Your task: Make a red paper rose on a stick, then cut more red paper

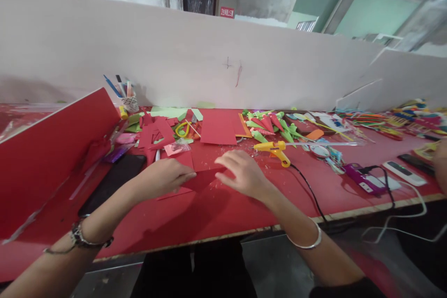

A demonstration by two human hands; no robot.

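Note:
My left hand (166, 178) and my right hand (242, 174) both pinch a piece of red paper (204, 178) that rests on the red table (209, 214) in front of me. The left fingers grip its left edge. The right fingers curl over its right edge. A larger red sheet (218, 126) lies flat just beyond the hands. A yellow glue gun (274, 149) lies to the right of my right hand, its black cord running off the table's front edge.
Red and green paper scraps (157, 132) and green-red paper cones (270, 125) litter the back. A pen cup (129, 100) stands by the white partition. A black phone (115, 179) lies left; a red board (49, 149) leans there. Another person's hand (440, 165) shows at right.

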